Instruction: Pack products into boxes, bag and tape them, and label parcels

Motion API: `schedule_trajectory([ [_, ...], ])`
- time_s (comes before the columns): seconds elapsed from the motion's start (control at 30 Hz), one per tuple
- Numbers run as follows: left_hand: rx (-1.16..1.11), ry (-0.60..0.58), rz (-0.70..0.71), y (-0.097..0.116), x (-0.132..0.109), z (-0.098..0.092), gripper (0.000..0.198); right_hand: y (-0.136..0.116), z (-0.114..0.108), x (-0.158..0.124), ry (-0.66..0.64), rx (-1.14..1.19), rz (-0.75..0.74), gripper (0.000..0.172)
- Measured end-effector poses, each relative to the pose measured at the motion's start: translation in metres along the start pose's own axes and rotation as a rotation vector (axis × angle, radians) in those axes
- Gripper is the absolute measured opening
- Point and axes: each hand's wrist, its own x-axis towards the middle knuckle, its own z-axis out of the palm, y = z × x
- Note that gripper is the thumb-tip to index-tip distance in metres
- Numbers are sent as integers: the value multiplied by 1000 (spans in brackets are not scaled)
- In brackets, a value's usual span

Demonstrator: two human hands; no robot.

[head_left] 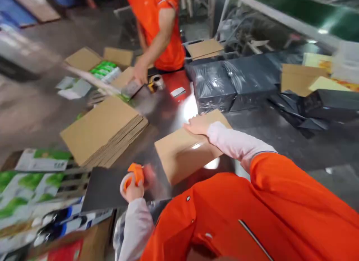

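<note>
My left hand (pixel 134 190) grips an orange tape dispenser (pixel 137 172) with a roll of tape on it, low beside the table's near edge. A flat brown cardboard box (pixel 185 152) lies at an angle on the dark table in front of my body. On its far side rests my right hand (pixel 197 125), palm down with the fingers stretched over the edge. A shiny strip, perhaps tape, shows on the box's top. Left of the box is a stack of flattened cardboard (pixel 103 130), touched by neither hand.
Across the dark table (pixel 260 130), a co-worker in an orange shirt (pixel 162 33) reaches toward a tape roll (pixel 157 81). Plastic-wrapped black packages (pixel 215 83) stand at the back. An open carton (pixel 108 72) holds green-and-white packs. Printed green boxes (pixel 30 186) lie at lower left.
</note>
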Motion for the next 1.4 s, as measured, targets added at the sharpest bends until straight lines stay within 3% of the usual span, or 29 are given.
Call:
schedule_trajectory([
  [0.07, -78, 124, -111, -14, -13, 12, 54, 12, 8, -8, 0, -29, 12, 79],
  [0.13, -145, 248, -77, -15, -13, 5, 60, 19, 18, -15, 42, -58, 41, 74],
  [0.2, -188, 349, 12, -7, -6, -19, 61, 21, 27, -24, 144, -76, 20, 67],
  [0.27, -205, 497, 114, 6, 5, -51, 59, 19, 35, -32, 223, -79, -100, 64],
  [0.37, -205, 705, 139, 36, 20, -93, 63, 17, 45, -39, 177, -62, -274, 72],
  [0.43, -161, 691, 202, 61, 26, -109, 64, 17, 48, -39, 136, -52, -296, 76],
  [0.57, 30, 463, 503, 92, 24, -118, 57, 19, 50, -30, 149, -33, -292, 76],
  [0.6, 54, 485, 486, 90, 19, -120, 57, 20, 50, -28, 160, -28, -293, 75],
  [0.67, 26, 612, 304, 75, 0, -121, 58, 21, 50, -25, 184, -14, -296, 75],
  [0.73, -75, 754, 51, 54, -32, -115, 61, 22, 51, -24, 197, -4, -302, 75],
  [0.8, -187, 823, -170, 40, -71, -98, 65, 24, 52, -23, 198, -4, -306, 76],
  [0.9, -294, 803, -376, 59, -127, -50, 68, 20, 55, -14, 208, -6, -301, 79],
  [0.97, -336, 677, -380, 98, -148, -15, 61, 9, 60, 0, 212, 9, -273, 82],
  [1.03, -347, 527, -289, 135, -153, 10, 58, -9, 64, 16, 198, 32, -254, 84],
  [1.07, -340, 474, -244, 148, -151, 16, 58, -20, 65, 24, 182, 41, -261, 82],
  [1.13, -308, 451, -210, 153, -148, 15, 57, -39, 64, 30, 144, 52, -308, 75],
  [1.2, -266, 539, -232, 139, -152, -4, 56, -52, 58, 23, 113, 50, -358, 66],
  [1.27, -215, 700, -208, 122, -161, -39, 55, -59, 53, 1, 97, 48, -393, 61],
  [1.33, -138, 852, -93, 119, -164, -88, 54, -64, 54, -30, 86, 49, -473, 57],
  [1.4, -110, 919, 107, 137, -153, -143, 54, -71, 61, -60, 39, 38, -632, 55],
])
